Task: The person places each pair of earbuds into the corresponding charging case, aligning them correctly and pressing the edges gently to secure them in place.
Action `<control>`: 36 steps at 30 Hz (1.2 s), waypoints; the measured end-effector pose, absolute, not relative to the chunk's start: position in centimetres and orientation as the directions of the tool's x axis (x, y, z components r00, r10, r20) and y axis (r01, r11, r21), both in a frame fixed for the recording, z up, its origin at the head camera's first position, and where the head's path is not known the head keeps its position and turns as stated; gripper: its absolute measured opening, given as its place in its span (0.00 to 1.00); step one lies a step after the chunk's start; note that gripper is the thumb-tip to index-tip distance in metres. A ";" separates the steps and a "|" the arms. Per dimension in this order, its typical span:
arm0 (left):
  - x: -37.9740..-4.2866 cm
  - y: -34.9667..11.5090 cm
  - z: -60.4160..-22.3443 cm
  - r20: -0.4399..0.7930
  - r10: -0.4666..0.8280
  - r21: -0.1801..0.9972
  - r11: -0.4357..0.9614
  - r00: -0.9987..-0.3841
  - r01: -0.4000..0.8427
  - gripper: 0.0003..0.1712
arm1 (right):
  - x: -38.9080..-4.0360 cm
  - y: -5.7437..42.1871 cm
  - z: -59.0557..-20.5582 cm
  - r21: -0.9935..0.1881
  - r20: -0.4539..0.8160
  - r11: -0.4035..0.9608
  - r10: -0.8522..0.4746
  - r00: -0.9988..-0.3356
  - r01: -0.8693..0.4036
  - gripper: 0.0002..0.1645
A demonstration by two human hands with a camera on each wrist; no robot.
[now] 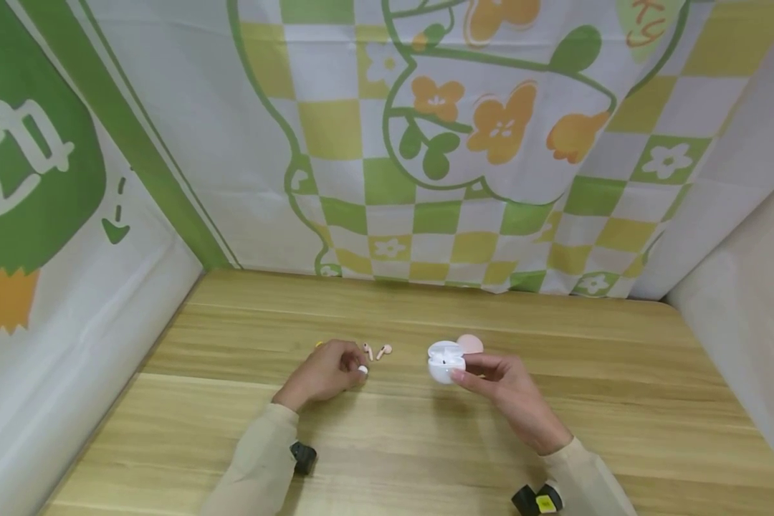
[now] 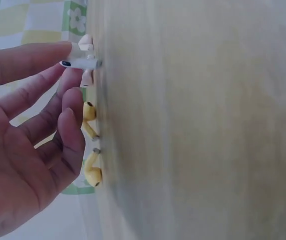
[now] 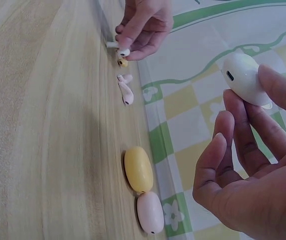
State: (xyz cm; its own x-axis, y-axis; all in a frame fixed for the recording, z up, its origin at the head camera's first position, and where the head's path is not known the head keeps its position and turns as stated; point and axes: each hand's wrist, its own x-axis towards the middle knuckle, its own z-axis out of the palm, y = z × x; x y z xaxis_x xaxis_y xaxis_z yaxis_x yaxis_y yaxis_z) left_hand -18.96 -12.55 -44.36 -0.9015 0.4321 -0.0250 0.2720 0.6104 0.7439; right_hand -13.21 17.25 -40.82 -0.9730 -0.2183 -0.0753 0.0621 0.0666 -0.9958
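Between the thumb and fingertips of my left hand (image 1: 325, 369) I pinch a white earbud (image 2: 85, 64), its stem pointing away from the thumb in the left wrist view. My right hand (image 1: 519, 401) grips a white earbud case (image 1: 446, 369) by its side, above the table. In the head view the case's lid is up and its inside faces me; whether an earbud sits in it I cannot tell. Two pink earbuds (image 1: 384, 351) lie just beyond my left fingertips. Two yellow earbuds (image 2: 93, 175) lie behind the left hand, mostly hidden in the head view.
A yellow case (image 3: 138, 169) and a pink case (image 3: 150, 212) lie touching on the wooden table (image 1: 387, 444), behind the white case. A patterned cloth (image 1: 335, 129) hangs along the table's far edge. Each sleeve has a black wrist camera (image 1: 304, 457).
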 end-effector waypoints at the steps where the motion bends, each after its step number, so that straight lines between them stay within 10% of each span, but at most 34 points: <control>1: -18.9 -12.5 -44.3 -0.012 0.431 0.742 0.608 -0.902 0.281 0.03 | -13.2 17.2 -40.8 -0.996 -0.077 0.066 -0.217 -0.973 0.064 0.22; 36: -15.5 -5.6 -35.7 0.323 0.422 0.822 0.318 -0.847 0.473 0.06 | -12.9 16.4 -40.4 -0.994 -0.077 0.093 -0.268 -0.960 0.054 0.22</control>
State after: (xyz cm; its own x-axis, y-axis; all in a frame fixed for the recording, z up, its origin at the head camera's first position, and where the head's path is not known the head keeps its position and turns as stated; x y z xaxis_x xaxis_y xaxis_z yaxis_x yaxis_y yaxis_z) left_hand -15.52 -5.55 -35.75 -0.8468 0.4223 0.3235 0.4726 0.3181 0.8219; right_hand -12.86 16.41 -40.43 -0.9602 -0.2683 -0.0774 0.0541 0.0932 -0.9942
